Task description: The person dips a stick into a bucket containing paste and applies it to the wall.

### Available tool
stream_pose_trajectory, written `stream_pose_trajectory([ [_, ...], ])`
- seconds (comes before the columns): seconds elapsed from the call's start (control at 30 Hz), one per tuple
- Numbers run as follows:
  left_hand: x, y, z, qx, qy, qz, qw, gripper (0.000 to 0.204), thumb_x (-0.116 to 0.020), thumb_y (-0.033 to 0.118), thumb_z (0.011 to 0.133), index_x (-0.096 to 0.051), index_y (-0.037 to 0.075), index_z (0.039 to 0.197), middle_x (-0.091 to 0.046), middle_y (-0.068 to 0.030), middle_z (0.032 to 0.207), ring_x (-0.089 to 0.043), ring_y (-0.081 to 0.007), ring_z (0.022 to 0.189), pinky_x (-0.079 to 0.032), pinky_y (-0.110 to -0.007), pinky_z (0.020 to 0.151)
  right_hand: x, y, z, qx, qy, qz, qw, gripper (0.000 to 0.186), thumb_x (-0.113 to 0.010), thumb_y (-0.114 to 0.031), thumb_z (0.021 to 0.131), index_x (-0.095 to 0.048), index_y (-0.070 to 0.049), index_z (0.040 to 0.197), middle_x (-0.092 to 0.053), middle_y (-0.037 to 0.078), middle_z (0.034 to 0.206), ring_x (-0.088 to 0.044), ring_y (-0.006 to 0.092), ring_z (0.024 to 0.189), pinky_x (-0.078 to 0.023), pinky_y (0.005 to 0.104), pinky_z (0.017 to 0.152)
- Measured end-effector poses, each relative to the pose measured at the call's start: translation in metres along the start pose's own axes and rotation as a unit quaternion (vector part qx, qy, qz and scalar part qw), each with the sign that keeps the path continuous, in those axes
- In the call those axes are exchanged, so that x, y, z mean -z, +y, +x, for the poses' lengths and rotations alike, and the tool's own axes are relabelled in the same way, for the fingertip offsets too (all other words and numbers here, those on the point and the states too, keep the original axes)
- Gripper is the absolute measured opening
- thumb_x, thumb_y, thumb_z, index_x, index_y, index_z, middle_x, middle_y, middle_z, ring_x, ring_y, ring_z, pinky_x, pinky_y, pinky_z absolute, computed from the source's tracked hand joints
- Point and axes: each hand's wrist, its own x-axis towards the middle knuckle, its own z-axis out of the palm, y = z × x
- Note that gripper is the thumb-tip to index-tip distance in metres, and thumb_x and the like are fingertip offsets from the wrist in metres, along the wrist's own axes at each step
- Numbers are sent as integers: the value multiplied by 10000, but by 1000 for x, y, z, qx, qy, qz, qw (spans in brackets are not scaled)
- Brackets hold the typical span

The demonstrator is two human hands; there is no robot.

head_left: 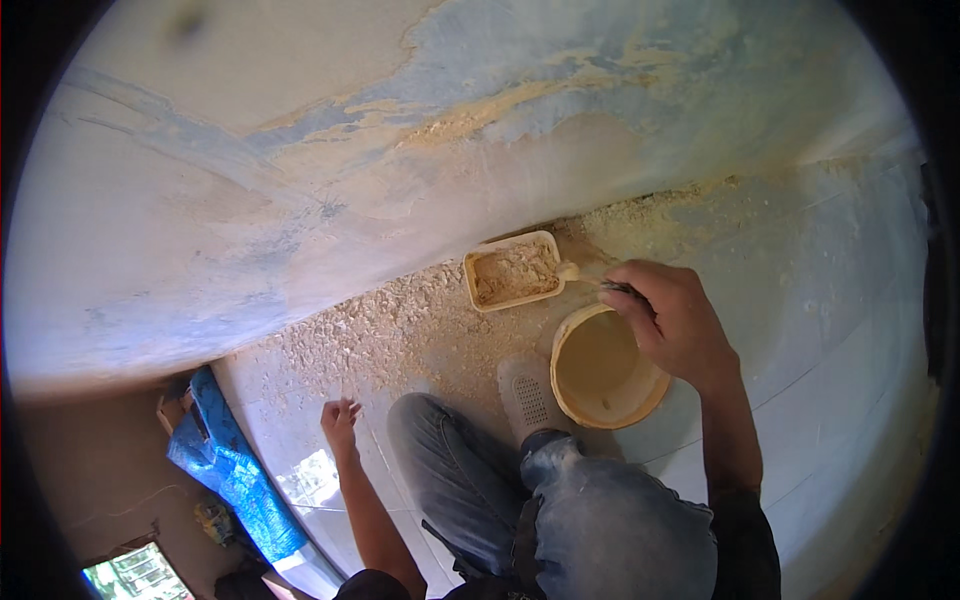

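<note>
My right hand (675,315) is closed round the handle end of a cream rectangular scoop (556,288), and a small dark piece shows between its fingers. Crumbly tan debris (515,272) lies in the scoop, which rests on the floor near the base of the wall. Below this hand stands a round cream bucket (566,395), its rim partly covered by the hand; the inside looks pale and smeared. Off to the left, my left hand (341,425) hangs above the floor with its fingers loosely bent and apart, and nothing shows in it.
A stained wall (330,190) with peeling paint rises ahead. Flakes and crumbs (375,325) lie along its foot on the tiled floor (800,400). At the left is a blue plastic-covered item (225,470). My perforated shoe (524,395) is beside the bucket.
</note>
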Motion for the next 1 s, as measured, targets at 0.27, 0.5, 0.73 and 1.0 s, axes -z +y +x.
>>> stream_pose_trajectory([
  [0.27, 49, -207, -22, 303, 349, 409, 787, 585, -331, 566, 964, -375, 161, 1384, -386, -108, 1424, -373, -326, 1304, -318, -517, 1051, -17, -25, 101, 198, 86, -184, 959, 94, -681, -63, 829, -663, -18, 910, -585, 89, 687, -529, 219, 590, -412, 330, 531],
  [0.5, 2, -184, -33, 333, 383, 377, 775, 621, -266, 538, 966, -344, 121, 1419, -334, -139, 1478, -282, -303, 1387, -246, -514, 1099, -35, -8, 125, 225, 183, -224, 930, 99, -705, -49, 806, -679, -11, 894, -603, 78, 697, -525, 210, 627, -413, 310, 543],
  [0.73, 50, -245, -32, 305, 416, 405, 755, 566, -320, 482, 947, -366, 140, 1394, -382, -132, 1416, -338, -312, 1328, -277, -487, 1077, -51, -6, 147, 274, 245, -249, 896, 85, -694, -34, 809, -681, -3, 887, -604, 76, 722, -529, 224, 676, -425, 307, 578],
  [1.0, 19, -195, -39, 296, 435, 410, 745, 553, -320, 470, 948, -388, 74, 1329, -459, -187, 1303, -417, -328, 1261, -277, -461, 1073, -51, 1, 146, 289, 261, -227, 893, 89, -695, -25, 807, -676, 7, 888, -599, 86, 726, -525, 214, 676, -436, 301, 592],
])
